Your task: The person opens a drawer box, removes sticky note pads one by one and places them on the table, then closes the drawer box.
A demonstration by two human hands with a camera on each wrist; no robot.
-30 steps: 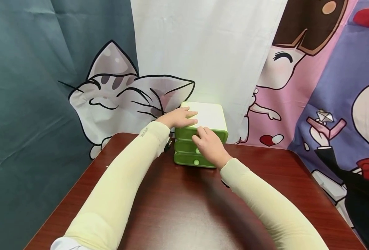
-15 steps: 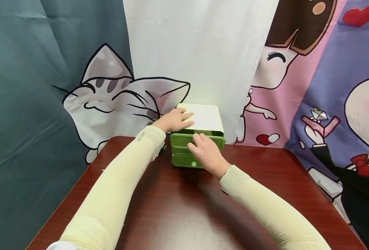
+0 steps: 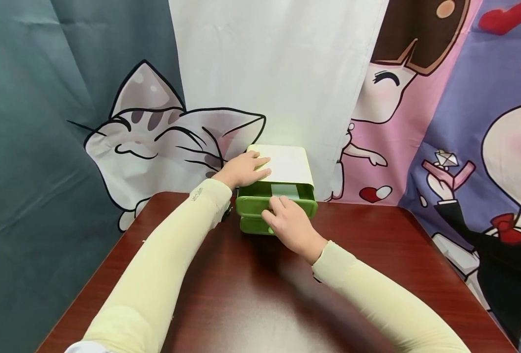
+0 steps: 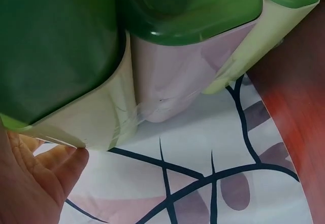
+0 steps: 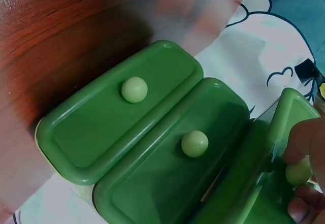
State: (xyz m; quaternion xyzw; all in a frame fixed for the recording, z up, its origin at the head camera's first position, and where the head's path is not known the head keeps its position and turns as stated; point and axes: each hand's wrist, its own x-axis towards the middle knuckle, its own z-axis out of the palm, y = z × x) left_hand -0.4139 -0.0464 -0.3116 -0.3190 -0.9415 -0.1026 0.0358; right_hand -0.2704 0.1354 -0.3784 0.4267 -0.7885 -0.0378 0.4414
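The left hand (image 3: 241, 170) lies just left of centre in the head view, its fingers extended and spread, resting on the left part of a cabinet's white top (image 3: 289, 164) without gripping anything. The right hand (image 3: 292, 226), a little lower and to the right, has curled fingers; at the right edge of the right wrist view they pinch the top knob (image 5: 298, 172).

The small green cabinet (image 3: 253, 226) stands near the middle of the head view, directly under the left hand and behind the right one. Its top drawer (image 3: 249, 208) juts out toward the bottom of the frame, and a pale rectangular thing (image 3: 285, 189) shows inside it, just above the right hand's fingers; what it is cannot be told.

Counted: one cabinet, three drawers, three round pale-green knobs, one on each drawer front. The middle knob (image 5: 195, 144) sits below and right of centre in the right wrist view, the bottom knob (image 5: 134, 90) left of centre. Two pale yellow sleeves cover the arms, the left sleeve (image 3: 163, 264) at lower left, the right sleeve (image 3: 384, 299) at lower right. One reddish-brown table (image 3: 243, 294) spans the lower frame; behind it hangs a backdrop (image 3: 260, 63) with one cat drawing (image 3: 141, 130) at left.
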